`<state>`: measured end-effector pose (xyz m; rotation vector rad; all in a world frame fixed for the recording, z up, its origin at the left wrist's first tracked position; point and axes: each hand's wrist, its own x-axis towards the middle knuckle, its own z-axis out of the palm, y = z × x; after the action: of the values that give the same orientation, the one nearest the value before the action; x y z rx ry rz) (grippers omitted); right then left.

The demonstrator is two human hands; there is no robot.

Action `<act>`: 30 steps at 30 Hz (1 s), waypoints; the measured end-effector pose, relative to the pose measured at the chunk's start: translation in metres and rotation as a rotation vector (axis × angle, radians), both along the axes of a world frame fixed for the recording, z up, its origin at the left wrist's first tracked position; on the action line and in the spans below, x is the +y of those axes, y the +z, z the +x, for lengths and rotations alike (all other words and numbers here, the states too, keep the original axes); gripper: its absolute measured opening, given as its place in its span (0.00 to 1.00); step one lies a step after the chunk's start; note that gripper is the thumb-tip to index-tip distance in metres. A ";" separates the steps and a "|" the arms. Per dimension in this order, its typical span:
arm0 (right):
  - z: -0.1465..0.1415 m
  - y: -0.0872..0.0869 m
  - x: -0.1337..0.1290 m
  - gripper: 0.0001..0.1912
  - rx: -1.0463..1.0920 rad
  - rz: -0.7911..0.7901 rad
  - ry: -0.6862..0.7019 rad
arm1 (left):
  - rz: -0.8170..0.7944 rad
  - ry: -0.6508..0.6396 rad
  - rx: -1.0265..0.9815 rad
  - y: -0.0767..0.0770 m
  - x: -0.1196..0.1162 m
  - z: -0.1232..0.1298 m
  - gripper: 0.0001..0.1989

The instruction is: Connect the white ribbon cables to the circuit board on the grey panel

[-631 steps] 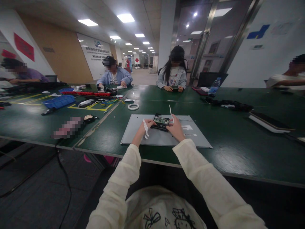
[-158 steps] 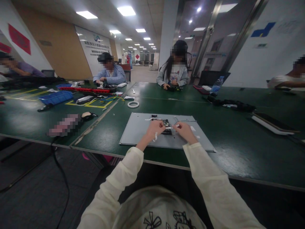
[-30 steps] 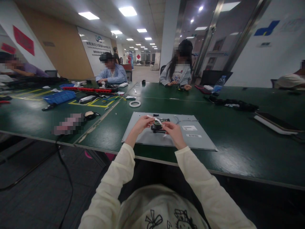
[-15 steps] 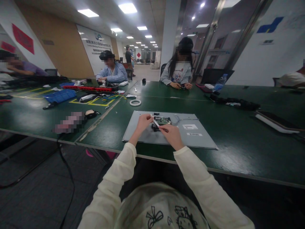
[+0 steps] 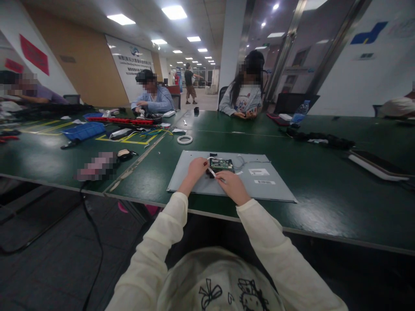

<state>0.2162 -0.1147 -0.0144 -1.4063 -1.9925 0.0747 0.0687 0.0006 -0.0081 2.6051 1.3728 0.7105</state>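
Note:
A flat grey panel (image 5: 277, 190) lies on the green table in front of me, with a green circuit board (image 5: 221, 164) near its middle. My left hand (image 5: 196, 169) is pinched at the board's left side, on the upper end of a narrow white strip (image 5: 212, 171). The lower end is between the fingers of my right hand (image 5: 231, 185), just in front of the board. The strip slants between both hands, and the fingers hide its ends. A grey cable (image 5: 251, 162) runs right from the board, and white labels (image 5: 258, 172) are stuck on the panel.
A white tape roll (image 5: 184, 139) and a small wrench (image 5: 185, 122) lie beyond the panel. To the left are a blue tray (image 5: 84, 131) and a black cable (image 5: 92, 224) hanging over the edge. Two people sit opposite; a bottle (image 5: 301, 111) stands at right.
My left hand has come slightly down and nearer to my right hand, so less of the strip shows between them. More of the circuit board is visible. A person in the background has moved right.

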 end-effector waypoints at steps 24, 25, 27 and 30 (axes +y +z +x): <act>-0.005 -0.001 -0.004 0.10 0.050 -0.107 -0.012 | -0.099 -0.002 -0.082 -0.009 0.007 0.000 0.03; -0.006 -0.001 -0.005 0.10 0.052 -0.111 -0.019 | -0.093 0.003 -0.074 -0.009 0.008 0.000 0.03; -0.006 -0.001 -0.005 0.12 0.070 -0.118 -0.022 | -0.085 0.021 -0.068 -0.010 0.008 -0.001 0.03; -0.005 -0.001 -0.004 0.12 0.121 -0.130 -0.031 | -0.075 0.053 -0.067 -0.011 0.006 -0.001 0.05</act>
<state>0.2113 -0.1190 -0.0157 -1.4778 -1.8941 0.2730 0.0678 0.0070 -0.0186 2.4733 1.4251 0.7324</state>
